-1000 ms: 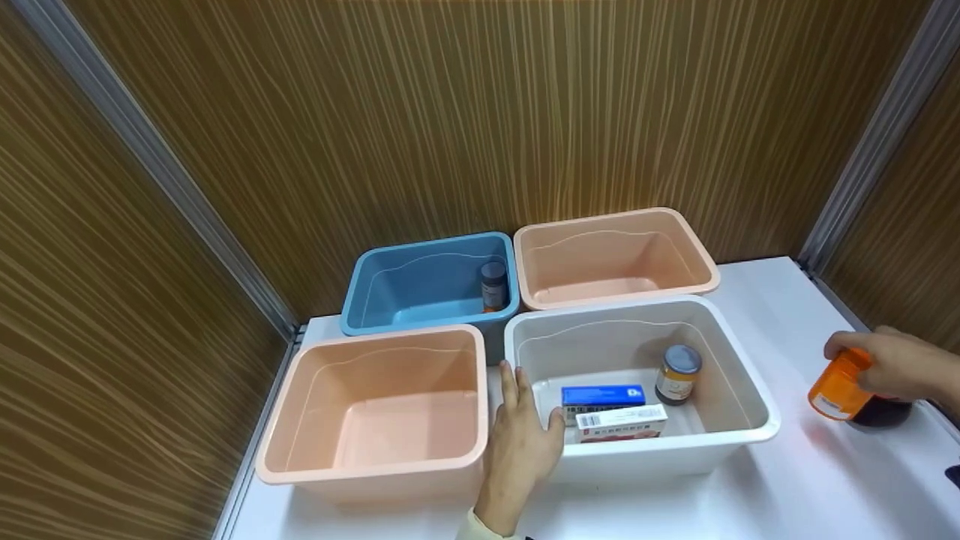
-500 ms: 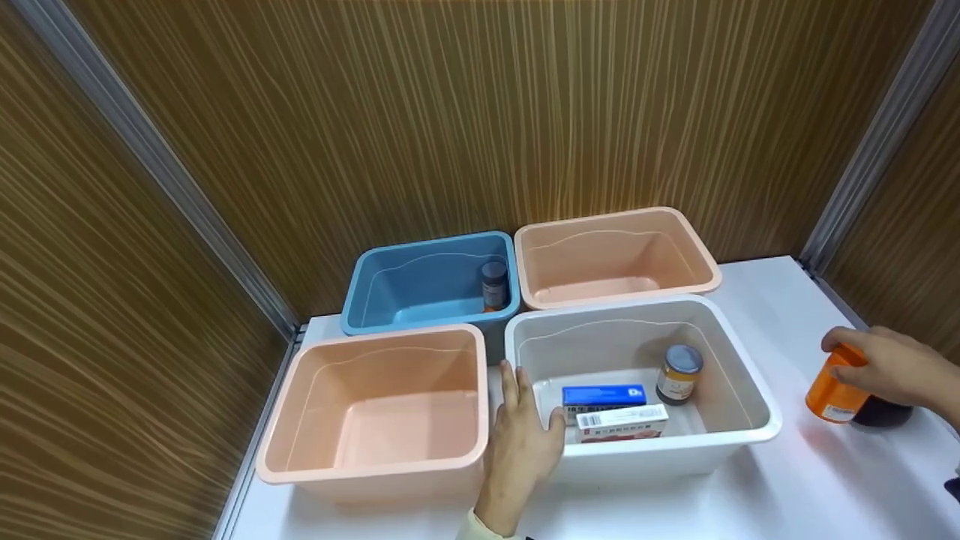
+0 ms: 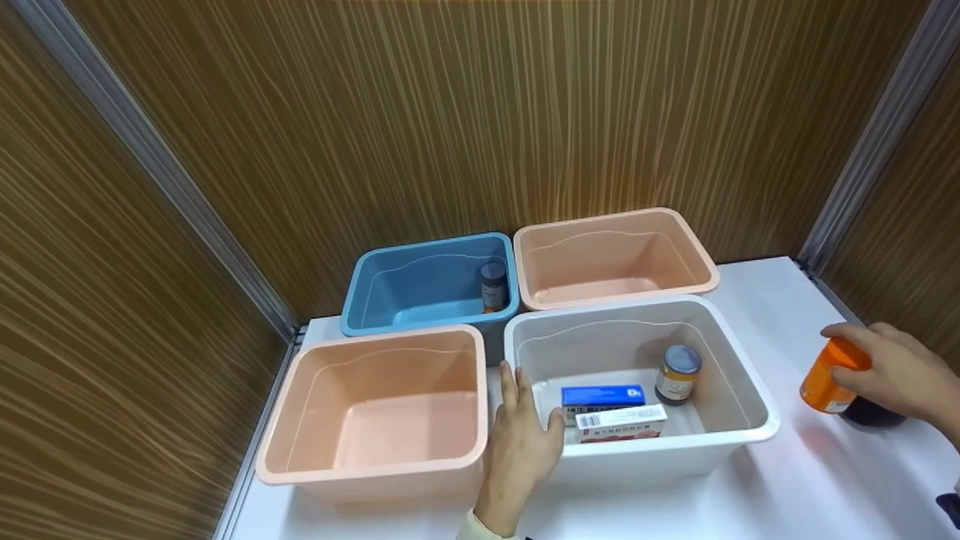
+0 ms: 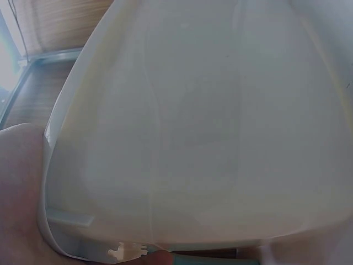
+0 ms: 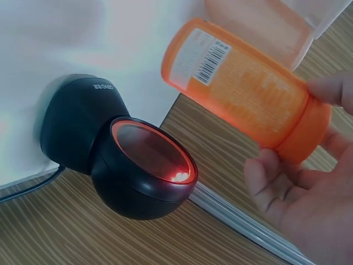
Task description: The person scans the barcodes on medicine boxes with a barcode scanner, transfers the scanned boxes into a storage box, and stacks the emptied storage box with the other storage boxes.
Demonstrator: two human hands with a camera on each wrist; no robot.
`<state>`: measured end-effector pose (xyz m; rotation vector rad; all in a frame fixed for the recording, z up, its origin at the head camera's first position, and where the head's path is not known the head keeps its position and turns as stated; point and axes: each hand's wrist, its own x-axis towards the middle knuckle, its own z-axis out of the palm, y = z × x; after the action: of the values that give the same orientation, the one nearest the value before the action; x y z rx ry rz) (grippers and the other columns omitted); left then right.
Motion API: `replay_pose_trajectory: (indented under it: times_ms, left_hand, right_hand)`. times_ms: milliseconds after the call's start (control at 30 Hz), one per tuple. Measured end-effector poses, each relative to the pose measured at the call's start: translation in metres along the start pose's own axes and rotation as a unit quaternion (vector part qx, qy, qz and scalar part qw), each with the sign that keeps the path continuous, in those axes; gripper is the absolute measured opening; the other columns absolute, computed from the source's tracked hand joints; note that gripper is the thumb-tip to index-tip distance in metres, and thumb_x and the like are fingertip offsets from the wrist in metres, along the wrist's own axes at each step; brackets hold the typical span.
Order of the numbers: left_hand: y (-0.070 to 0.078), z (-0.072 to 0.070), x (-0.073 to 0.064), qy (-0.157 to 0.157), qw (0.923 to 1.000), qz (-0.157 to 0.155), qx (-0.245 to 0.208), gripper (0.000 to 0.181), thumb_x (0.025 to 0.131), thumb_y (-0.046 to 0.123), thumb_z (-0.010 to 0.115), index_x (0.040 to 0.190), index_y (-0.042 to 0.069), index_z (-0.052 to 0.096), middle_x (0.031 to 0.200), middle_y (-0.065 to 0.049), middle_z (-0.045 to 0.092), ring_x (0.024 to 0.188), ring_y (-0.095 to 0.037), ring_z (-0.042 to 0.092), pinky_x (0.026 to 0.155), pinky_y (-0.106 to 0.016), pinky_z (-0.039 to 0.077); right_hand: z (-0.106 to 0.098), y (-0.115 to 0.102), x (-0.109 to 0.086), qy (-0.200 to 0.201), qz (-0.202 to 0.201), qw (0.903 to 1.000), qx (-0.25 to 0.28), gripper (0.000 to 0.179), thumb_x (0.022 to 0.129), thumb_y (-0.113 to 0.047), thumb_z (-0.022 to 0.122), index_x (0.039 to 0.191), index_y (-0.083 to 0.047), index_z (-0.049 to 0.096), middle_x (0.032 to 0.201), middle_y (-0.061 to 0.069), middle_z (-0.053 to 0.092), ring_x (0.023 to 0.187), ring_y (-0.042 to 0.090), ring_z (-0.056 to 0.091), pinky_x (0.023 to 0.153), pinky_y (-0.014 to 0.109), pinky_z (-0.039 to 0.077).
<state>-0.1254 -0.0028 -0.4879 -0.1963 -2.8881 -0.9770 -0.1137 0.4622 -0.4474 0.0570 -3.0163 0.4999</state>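
My right hand (image 3: 896, 367) grips an orange medicine bottle (image 3: 821, 382) by its cap end. Tilted, the bottle (image 5: 237, 83) hangs over a black desktop barcode scanner (image 5: 143, 160) whose window glows red; they are apart. A barcode label on the bottle's lower end shows in the right wrist view. With fingers straight, my left hand (image 3: 521, 442) rests at the near-left corner of a white bin (image 3: 757, 390). Inside that bin are a blue box (image 3: 604, 395), a white box (image 3: 622, 424) and a grey-lidded jar (image 3: 679, 373). The left wrist view shows mostly the bin's side.
A peach bin (image 3: 375, 469) stands to the left, with a blue bin (image 3: 427, 247) behind it containing another bottle (image 3: 493, 286). Another peach bin (image 3: 615, 225) is at the back right. Wood-patterned panels (image 3: 480, 112) surround the white table (image 3: 765, 322). A cable (image 5: 33, 187) leaves the scanner.
My right hand has turned the orange bottle and shifted it slightly to the left and up above the scanner. My left hand and the bins have stayed where they were.
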Motion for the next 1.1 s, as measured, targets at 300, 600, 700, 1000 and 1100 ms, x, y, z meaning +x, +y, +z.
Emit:
replay_pose_trajectory:
  times_ms: [300, 600, 700, 1000, 1100]
  left_hand:
    - [-0.0006, 0.0014, -0.0001, 0.008, 1.0, 0.0, 0.001, 0.081, 0.095, 0.038, 0.066, 0.157, -0.001, 0.031, 0.168, -0.015, 0.011, 0.117, -0.033, 0.058, 0.087, -0.047, 0.052]
    - [-0.001, 0.0015, 0.0, 0.001, 1.0, -0.002, 0.002, 0.08, 0.096, 0.039, 0.065, 0.157, -0.001, 0.031, 0.168, -0.014, 0.009, 0.119, -0.032, 0.058, 0.088, -0.047, 0.052]
    - [-0.0003, 0.0008, 0.0002, -0.005, 1.0, -0.004, 0.002, 0.08, 0.096, 0.039, 0.064, 0.157, 0.0, 0.03, 0.168, -0.013, 0.009, 0.119, -0.032, 0.057, 0.089, -0.048, 0.051]
    - [0.0006, 0.0003, 0.0002, -0.006, 0.9999, -0.011, 0.003, 0.08, 0.096, 0.038, 0.065, 0.158, 0.001, 0.03, 0.168, -0.013, 0.009, 0.122, -0.034, 0.056, 0.092, -0.05, 0.05]
    - [0.0006, 0.0, 0.0002, -0.006, 0.9999, -0.012, 0.002, 0.081, 0.096, 0.038, 0.065, 0.158, 0.001, 0.03, 0.168, -0.013, 0.009, 0.122, -0.034, 0.056, 0.093, -0.05, 0.05]
  right_hand:
    - [0.009, -0.0028, -0.0024, 0.014, -0.041, 0.9988, -0.023, 0.041, 0.081, -0.009, 0.072, 0.12, -0.004, 0.064, 0.106, 0.026, 0.056, 0.081, 0.037, 0.056, 0.066, 0.058, 0.047]
    - [0.0073, -0.0006, -0.0004, -0.022, -0.021, 0.9991, -0.03, 0.019, 0.098, -0.025, 0.068, 0.106, -0.011, 0.059, 0.099, 0.028, 0.053, 0.076, 0.038, 0.055, 0.061, 0.056, 0.048]
    - [0.006, -0.0002, 0.0003, -0.012, -0.019, 0.9993, -0.031, 0.02, 0.094, -0.016, 0.067, 0.11, -0.007, 0.058, 0.099, 0.028, 0.055, 0.077, 0.037, 0.056, 0.062, 0.056, 0.048]
    - [0.0011, 0.0031, 0.0022, -0.018, -0.023, 0.999, -0.033, 0.045, 0.084, -0.014, 0.072, 0.123, 0.0, 0.055, 0.109, 0.041, 0.053, 0.087, 0.05, 0.055, 0.069, 0.066, 0.047]
    - [-0.0002, 0.0033, 0.0019, -0.015, -0.022, 0.9991, -0.034, 0.045, 0.082, -0.012, 0.073, 0.123, 0.0, 0.057, 0.108, 0.041, 0.052, 0.087, 0.05, 0.054, 0.068, 0.065, 0.048]
